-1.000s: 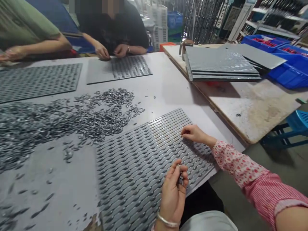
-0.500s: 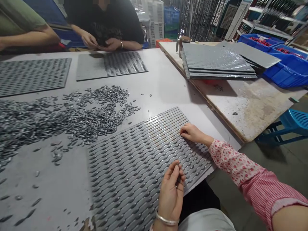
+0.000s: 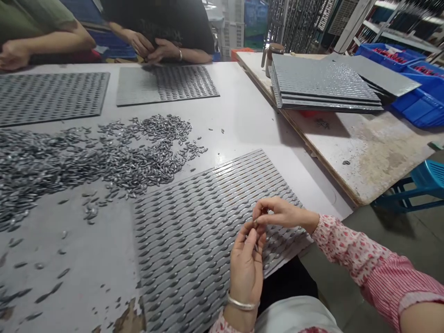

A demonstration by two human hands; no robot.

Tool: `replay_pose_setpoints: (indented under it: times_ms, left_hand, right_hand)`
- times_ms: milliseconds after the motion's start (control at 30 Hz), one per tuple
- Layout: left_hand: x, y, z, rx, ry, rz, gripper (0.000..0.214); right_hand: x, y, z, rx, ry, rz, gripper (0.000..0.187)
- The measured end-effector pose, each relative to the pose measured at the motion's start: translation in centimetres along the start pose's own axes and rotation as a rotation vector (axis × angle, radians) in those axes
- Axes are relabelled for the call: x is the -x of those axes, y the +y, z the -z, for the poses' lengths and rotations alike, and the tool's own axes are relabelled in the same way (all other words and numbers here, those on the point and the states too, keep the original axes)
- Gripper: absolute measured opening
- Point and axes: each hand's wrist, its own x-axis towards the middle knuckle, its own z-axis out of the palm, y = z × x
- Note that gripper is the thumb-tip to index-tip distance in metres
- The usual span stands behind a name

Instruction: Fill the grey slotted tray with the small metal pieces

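A grey slotted tray (image 3: 194, 231) lies in front of me on the table, its leaf-shaped pockets mostly filled with small dark metal pieces. My left hand (image 3: 246, 268) hovers over the tray's near right part, fingers closed around a few of those small metal pieces. My right hand (image 3: 277, 213) has come beside it, and its fingertips pinch at a piece at the left hand's fingertips. A big loose heap of the same metal pieces (image 3: 79, 162) spreads over the table to the left of the tray.
Two other people's hands (image 3: 149, 46) work at a grey tray (image 3: 166, 83) on the far side; another tray (image 3: 52, 97) lies far left. A stack of trays (image 3: 322, 83) sits on a worn side table (image 3: 367, 152). Blue crates (image 3: 416, 101) and a blue stool (image 3: 426, 180) stand right.
My right hand has left the tray's right edge and moved in to meet my left hand's fingertips. The left hand has stayed roughly in place with its pieces.
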Motion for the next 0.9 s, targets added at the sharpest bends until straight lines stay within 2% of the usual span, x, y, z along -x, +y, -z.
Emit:
replay_pose_setpoints:
  times_ms: [100,167,200,300,400,500,600,733,900]
  left_hand:
    - [0.2,0.1,0.0,0.006,-0.012,0.063,0.023]
    - [0.1,0.1,0.2,0.002,-0.004,0.123,0.019]
    - [0.1,0.0,0.4,0.011,-0.01,0.144,0.016]
    - [-0.1,-0.2,0.7,0.056,-0.067,0.174,0.012]
    - [-0.1,-0.3,1.0,0.055,-0.116,0.163,0.02]
    - [0.0,-0.4,1.1,0.039,-0.13,0.151,0.026]
    - [0.0,-0.5,1.2,0.024,-0.102,0.138,0.023]
    - [0.0,-0.6,1.1,0.026,-0.082,0.148,0.015]
    - [-0.2,-0.7,1.0,0.026,-0.049,0.158,0.019]
  right_hand:
    - [-0.9,1.4,1.4,-0.128,0.178,-0.003,0.016]
    - [-1.6,2.2,2.4,0.032,0.298,-0.002,0.011]
    - [-2.0,2.5,2.8,0.171,0.309,-0.001,0.008]
    - [-2.9,3.2,3.6,0.599,0.19,0.044,0.005]
    - [-3.4,3.6,3.6,0.782,0.088,0.09,0.009]
    - [-3.6,4.0,3.4,0.779,0.114,0.065,0.008]
    - [-3.7,4.3,3.2,0.762,0.155,0.03,0.011]
    - [-3.8,4.3,3.4,0.768,0.147,0.065,0.01]
    - [-3.8,4.3,4.0,0.726,0.134,0.085,0.005]
